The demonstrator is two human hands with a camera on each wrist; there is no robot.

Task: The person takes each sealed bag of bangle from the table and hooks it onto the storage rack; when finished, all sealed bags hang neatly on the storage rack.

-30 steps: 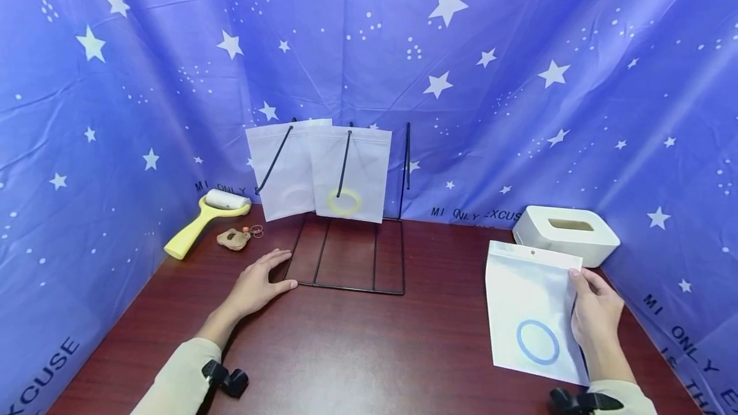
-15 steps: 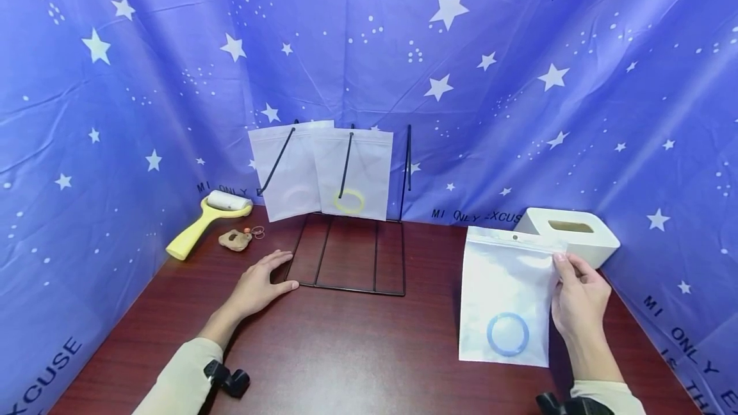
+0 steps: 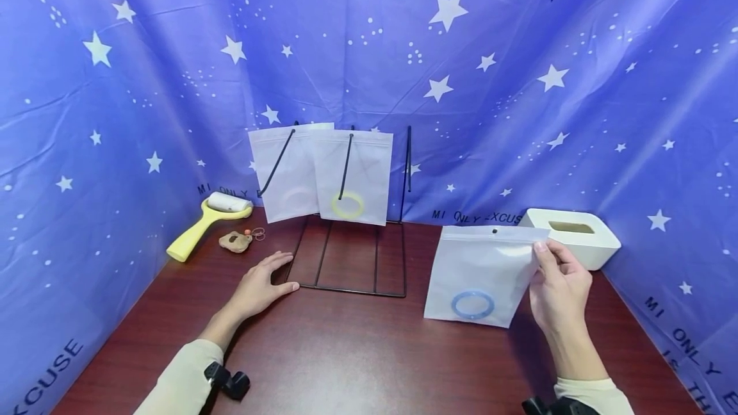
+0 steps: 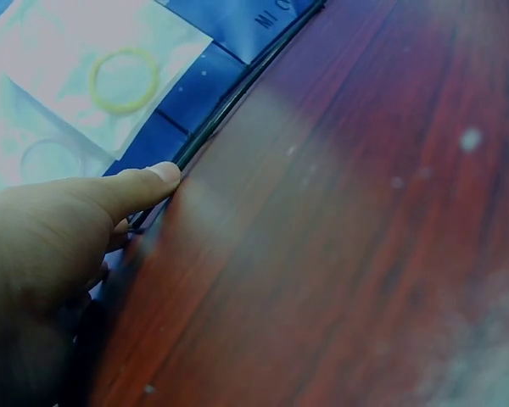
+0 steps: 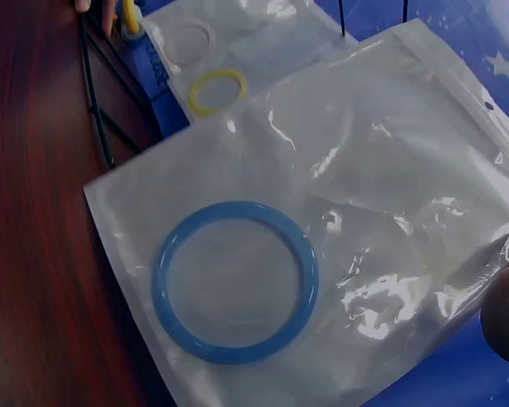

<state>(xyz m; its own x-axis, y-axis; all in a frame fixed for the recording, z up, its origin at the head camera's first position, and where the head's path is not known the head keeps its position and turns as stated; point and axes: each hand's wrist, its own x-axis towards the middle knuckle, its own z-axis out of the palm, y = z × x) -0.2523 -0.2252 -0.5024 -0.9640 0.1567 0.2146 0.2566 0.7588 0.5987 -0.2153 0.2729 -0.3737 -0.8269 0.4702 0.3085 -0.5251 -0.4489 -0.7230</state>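
Note:
My right hand (image 3: 560,284) pinches the top right corner of a clear-fronted white zip bag (image 3: 478,268), held up off the table. A blue ring-shaped bangle (image 5: 236,281) lies in the bag's lower part, and a small hole shows in the top strip. My left hand (image 3: 259,287) rests at the near left corner of a black wire rack (image 3: 357,291), fingers fairly straight, thumb touching the frame. From the rack's left prong hangs a bag (image 3: 282,171) with a faint pale ring; the middle prong carries another bag (image 3: 369,171) with a yellow bangle (image 3: 347,205).
The rack's right prong (image 3: 409,159) bears no bag. On the left lie a yellow-handled lint roller (image 3: 196,229) and a brown keyring charm (image 3: 235,241). A white tissue box (image 3: 599,242) stands behind my right hand. Blue star-printed cloth (image 3: 484,120) encloses the table.
My right hand has moved left and slightly up with the bag, away from the tissue box and nearer the rack. My left hand stays at the rack's corner.

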